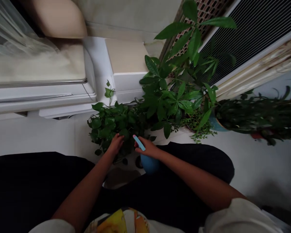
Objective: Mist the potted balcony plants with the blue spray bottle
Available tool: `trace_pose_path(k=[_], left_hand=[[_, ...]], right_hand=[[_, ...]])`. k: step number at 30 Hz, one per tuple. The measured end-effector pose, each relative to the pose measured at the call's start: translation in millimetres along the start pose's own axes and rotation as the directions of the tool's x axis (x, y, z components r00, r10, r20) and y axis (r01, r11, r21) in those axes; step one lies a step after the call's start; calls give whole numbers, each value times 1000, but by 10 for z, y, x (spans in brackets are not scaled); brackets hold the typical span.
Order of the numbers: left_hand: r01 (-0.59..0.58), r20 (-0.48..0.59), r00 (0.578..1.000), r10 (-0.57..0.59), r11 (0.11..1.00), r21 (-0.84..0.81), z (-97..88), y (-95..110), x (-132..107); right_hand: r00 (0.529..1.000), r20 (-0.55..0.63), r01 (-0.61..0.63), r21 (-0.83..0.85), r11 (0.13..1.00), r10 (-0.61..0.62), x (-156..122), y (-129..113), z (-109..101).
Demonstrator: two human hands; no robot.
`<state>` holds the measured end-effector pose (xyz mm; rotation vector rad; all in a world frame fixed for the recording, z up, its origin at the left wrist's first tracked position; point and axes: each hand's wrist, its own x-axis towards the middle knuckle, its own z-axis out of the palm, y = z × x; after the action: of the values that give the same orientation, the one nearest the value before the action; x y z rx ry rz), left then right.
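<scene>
My right hand is closed round the top of a blue spray bottle, whose light blue nozzle points up and left toward a low leafy pothos plant. My left hand reaches into the pothos leaves, with its fingers bent among the foliage; what they hold, if anything, is hidden. Both forearms stretch out over my dark-clothed knees.
A taller potted plant with broad leaves stands behind the pothos. Another plant in a blue pot sits at the right. A white cabinet fills the left, a dark window screen the upper right, above the white floor.
</scene>
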<state>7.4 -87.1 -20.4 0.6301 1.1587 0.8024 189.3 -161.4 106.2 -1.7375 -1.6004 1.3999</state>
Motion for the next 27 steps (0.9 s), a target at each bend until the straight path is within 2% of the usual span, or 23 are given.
trace_pose_path(k=[6,12,17,22,27], left_hand=[[11,78,997,-2,993,-117,9,34,-44],[-8,89,996,19,992,-128,0,78,-75],[-21,108,994,35,992,-128,26,86,-108],[-34,117,992,50,991,-130,47,90,-101],[-31,110,993,44,993,-115,81,115,-111]], right_hand=[[998,-62,-8,-121,993,0,18,-11,33],[999,-15,-34,-202,979,32,89,-113,97],[995,-29,-98,-217,971,93,149,-189,105],[990,94,-87,-197,976,107,194,-150,53],[991,116,-48,-185,982,70,159,-83,69]])
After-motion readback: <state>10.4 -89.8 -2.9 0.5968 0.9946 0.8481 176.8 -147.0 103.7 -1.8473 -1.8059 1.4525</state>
